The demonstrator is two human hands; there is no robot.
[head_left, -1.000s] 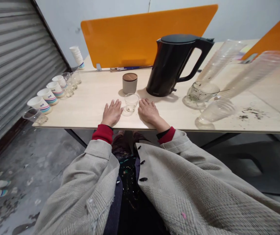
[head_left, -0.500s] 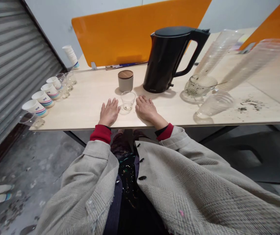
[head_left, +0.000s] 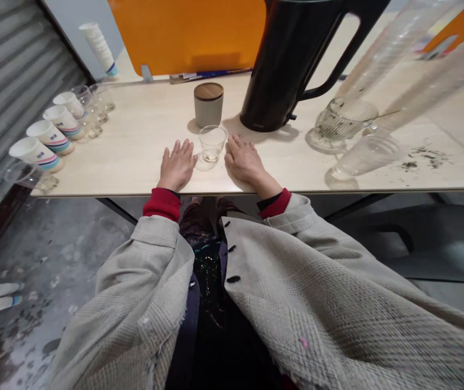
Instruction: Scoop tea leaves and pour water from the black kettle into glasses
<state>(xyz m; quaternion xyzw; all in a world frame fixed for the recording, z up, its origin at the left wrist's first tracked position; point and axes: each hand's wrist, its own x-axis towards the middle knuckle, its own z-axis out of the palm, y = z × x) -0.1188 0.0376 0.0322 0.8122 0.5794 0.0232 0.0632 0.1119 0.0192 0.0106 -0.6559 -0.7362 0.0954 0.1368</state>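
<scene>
My left hand (head_left: 177, 167) lies flat and open on the pale wooden table (head_left: 134, 146), fingers stretched out. My right hand (head_left: 244, 161) rests flat and open a little to the right. Between them stands a small clear plastic cup (head_left: 211, 143) with a little liquid at the bottom; neither hand holds it. Just behind the cup is a grey jar with a wooden lid (head_left: 208, 104). A black electric kettle (head_left: 292, 59) stands behind my right hand.
Paper cups (head_left: 48, 135) and clear cups line the table's left edge, with a paper cup stack (head_left: 98, 41) at the back. Right of the kettle are a glass bowl (head_left: 339, 125), stacks of clear cups (head_left: 398, 92) lying down, and scattered tea leaves (head_left: 422, 157). An orange divider (head_left: 191, 32) stands behind.
The camera has tilted down and moved closer to the table. Both hands stay flat beside the cup.
</scene>
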